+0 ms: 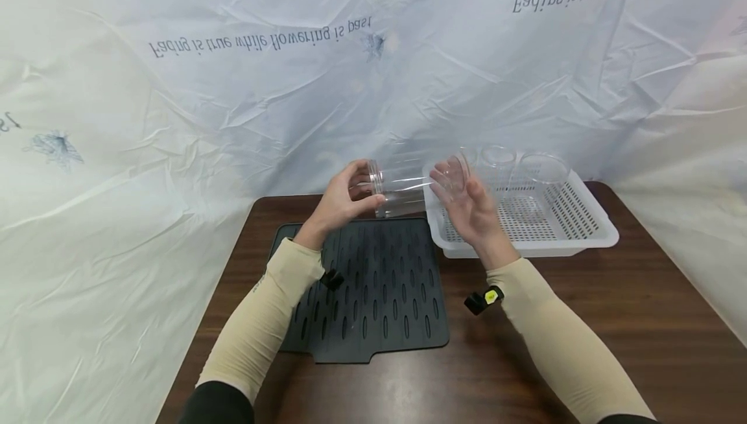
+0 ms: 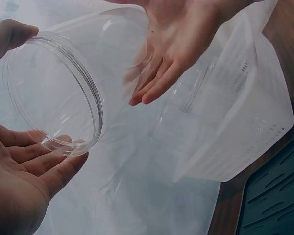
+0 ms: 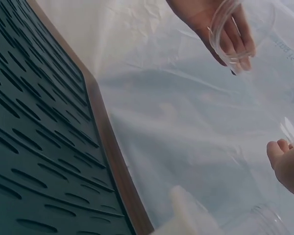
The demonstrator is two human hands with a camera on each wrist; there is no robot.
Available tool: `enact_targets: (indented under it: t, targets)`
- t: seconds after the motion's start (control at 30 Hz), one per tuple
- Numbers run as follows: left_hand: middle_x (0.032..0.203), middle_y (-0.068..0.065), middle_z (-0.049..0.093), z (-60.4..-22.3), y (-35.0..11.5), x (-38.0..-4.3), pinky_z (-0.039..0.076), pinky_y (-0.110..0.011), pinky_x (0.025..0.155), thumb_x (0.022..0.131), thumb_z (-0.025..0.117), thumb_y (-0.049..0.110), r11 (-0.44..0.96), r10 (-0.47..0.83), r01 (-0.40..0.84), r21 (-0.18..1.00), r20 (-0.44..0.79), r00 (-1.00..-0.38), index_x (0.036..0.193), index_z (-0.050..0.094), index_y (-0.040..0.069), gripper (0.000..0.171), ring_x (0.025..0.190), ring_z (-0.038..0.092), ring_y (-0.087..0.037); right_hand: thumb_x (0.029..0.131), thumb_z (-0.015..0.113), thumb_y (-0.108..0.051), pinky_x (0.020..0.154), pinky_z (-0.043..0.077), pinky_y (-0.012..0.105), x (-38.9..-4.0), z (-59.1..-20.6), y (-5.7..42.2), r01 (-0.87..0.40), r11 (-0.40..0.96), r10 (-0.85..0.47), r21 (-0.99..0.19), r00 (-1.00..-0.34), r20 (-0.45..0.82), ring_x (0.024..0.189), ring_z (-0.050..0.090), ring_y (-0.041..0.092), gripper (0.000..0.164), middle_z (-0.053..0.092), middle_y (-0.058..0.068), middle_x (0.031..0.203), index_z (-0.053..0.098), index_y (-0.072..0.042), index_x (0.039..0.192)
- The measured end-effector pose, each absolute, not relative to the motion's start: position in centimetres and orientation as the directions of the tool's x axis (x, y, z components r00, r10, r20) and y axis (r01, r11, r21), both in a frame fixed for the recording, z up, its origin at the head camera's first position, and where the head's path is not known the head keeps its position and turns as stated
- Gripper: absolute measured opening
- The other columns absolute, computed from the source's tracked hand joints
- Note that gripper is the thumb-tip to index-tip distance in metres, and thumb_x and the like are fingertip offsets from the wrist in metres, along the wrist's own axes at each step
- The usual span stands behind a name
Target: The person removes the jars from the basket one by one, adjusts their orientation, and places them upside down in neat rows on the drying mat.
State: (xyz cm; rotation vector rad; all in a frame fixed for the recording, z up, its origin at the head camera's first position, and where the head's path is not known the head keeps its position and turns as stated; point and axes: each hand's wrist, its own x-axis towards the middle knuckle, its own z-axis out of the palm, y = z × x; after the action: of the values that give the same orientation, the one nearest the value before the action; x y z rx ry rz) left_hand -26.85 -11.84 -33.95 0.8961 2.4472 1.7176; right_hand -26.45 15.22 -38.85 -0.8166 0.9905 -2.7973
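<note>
A clear jar [image 1: 405,181] is held sideways in the air, its threaded mouth to the left and its base to the right. My left hand [image 1: 340,200] grips the mouth end, thumb on one side of the rim and fingers on the other. At the base is my right hand [image 1: 471,211], palm turned up and fingers extended along the jar's far side. In the left wrist view those right fingers [image 2: 161,81] look straight and show partly through the plastic. The jar's inside looks see-through, with nothing in it.
A white perforated basket [image 1: 604,237] stands behind and right of the right hand, with clear jars [image 1: 545,168] in it. A dark slotted drying mat [image 1: 373,281] lies on the brown wooden table [image 1: 525,346] below the held jar. Printed plastic sheeting [image 1: 292,100] hangs behind.
</note>
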Motion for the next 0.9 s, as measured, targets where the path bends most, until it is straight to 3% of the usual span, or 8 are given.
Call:
enact_targets:
  t: [0.2,0.33,0.47,0.6,0.8,0.9]
  targets:
    - [0.140,-0.017,0.050,-34.05,-11.84,-26.91,0.044,-0.041,0.108,0.086,0.072,0.038,0.221,0.465,0.438,0.871,0.300,-0.833,0.150,0.032,0.005,0.082,0.126,0.054,-0.032,0.085,0.077,-0.029,0.123,0.008,0.049,-26.30,-39.27,14.77,-0.104,-0.774,-0.259,-0.625,-0.849,0.461,0.142,0.027,0.036,0.053,0.034,0.014,0.145,0.054,-0.013,0.130]
    - [0.140,-0.018,0.050,-34.02,-11.84,-26.83,0.045,-0.042,0.107,0.086,0.072,0.039,0.221,0.466,0.440,0.871,0.301,-0.832,0.150,0.032,0.005,0.083,0.125,0.054,-0.032,0.084,0.077,-0.026,0.122,0.013,0.049,-26.23,-39.22,14.56,-0.130,-0.772,-0.225,-0.622,-0.859,0.460,0.138,0.034,0.035,0.052,0.041,0.014,0.138,0.055,-0.009,0.128]
    - [0.140,-0.017,0.049,-33.92,-11.75,-26.77,0.045,-0.042,0.107,0.086,0.072,0.032,0.220,0.468,0.436,0.873,0.297,-0.832,0.150,0.032,0.005,0.080,0.126,0.054,-0.032,0.080,0.081,-0.026,0.119,0.022,0.049,-26.22,-39.12,14.43,-0.179,-0.754,-0.174,-0.632,-0.874,0.454,0.137,0.031,0.044,0.053,0.049,0.013,0.129,0.057,-0.005,0.123]
    - [0.140,-0.016,0.049,-33.92,-11.72,-26.80,0.045,-0.041,0.107,0.084,0.072,0.043,0.220,0.467,0.429,0.876,0.292,-0.835,0.150,0.031,0.006,0.086,0.126,0.054,-0.031,0.080,0.081,-0.026,0.115,0.032,0.046,-26.20,-39.04,14.45,-0.213,-0.727,-0.139,-0.653,-0.886,0.443,0.137,0.026,0.050,0.055,0.052,0.015,0.125,0.056,-0.001,0.122]
    - [0.142,-0.017,0.047,-34.00,-11.72,-26.88,0.045,-0.043,0.107,0.085,0.072,0.040,0.210,0.470,0.418,0.884,0.284,-0.836,0.151,0.030,0.005,0.086,0.127,0.053,-0.032,0.080,0.080,-0.025,0.113,0.036,0.043,-26.04,-38.68,14.52,-0.218,-0.710,-0.126,-0.669,-0.896,0.426,0.133,0.039,0.044,0.054,0.051,0.017,0.127,0.056,0.000,0.121]
    - [0.145,-0.017,0.044,-33.97,-11.73,-26.86,0.044,-0.043,0.108,0.083,0.073,0.047,0.183,0.477,0.409,0.894,0.283,-0.832,0.152,0.028,0.006,0.092,0.130,0.050,-0.032,0.078,0.082,-0.024,0.110,0.039,0.042,-26.11,-38.32,14.50,-0.219,-0.721,-0.111,-0.658,-0.900,0.421,0.127,0.047,0.040,0.054,0.055,0.015,0.124,0.057,0.000,0.120]
